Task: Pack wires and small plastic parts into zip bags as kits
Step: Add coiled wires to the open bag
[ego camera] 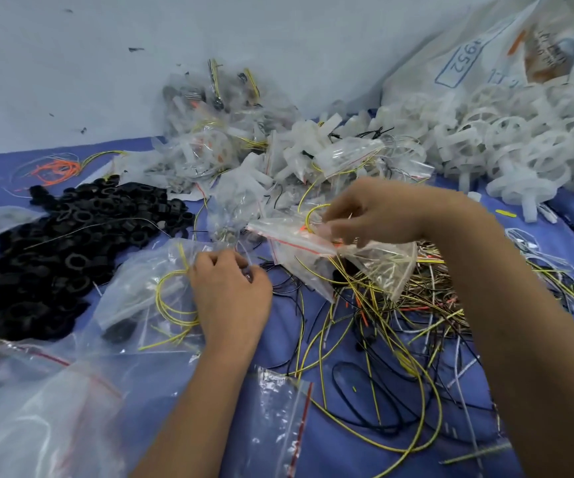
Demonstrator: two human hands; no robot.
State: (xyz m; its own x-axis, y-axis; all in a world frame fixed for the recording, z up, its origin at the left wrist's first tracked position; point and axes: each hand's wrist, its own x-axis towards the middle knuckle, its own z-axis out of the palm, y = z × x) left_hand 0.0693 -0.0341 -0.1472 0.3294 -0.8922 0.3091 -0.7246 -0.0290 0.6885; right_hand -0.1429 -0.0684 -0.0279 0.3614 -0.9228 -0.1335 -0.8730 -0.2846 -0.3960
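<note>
My right hand (375,215) pinches the mouth of a clear zip bag (316,260) with a red seal line, held above the table; a yellow wire (313,215) loops out of its top. My left hand (230,291) has its fingers curled on the edge of another clear bag (147,291) that lies on the blue cloth with coiled yellow wire and a dark part inside. A tangle of loose yellow, black and white wires (399,339) spreads under and below the held bag.
A heap of black plastic rings (54,253) lies at left. Filled bags (230,143) pile against the wall. White plastic wheels (502,150) spill from a large sack at right. Empty zip bags (278,419) lie near the front edge. Orange wires (57,170) sit far left.
</note>
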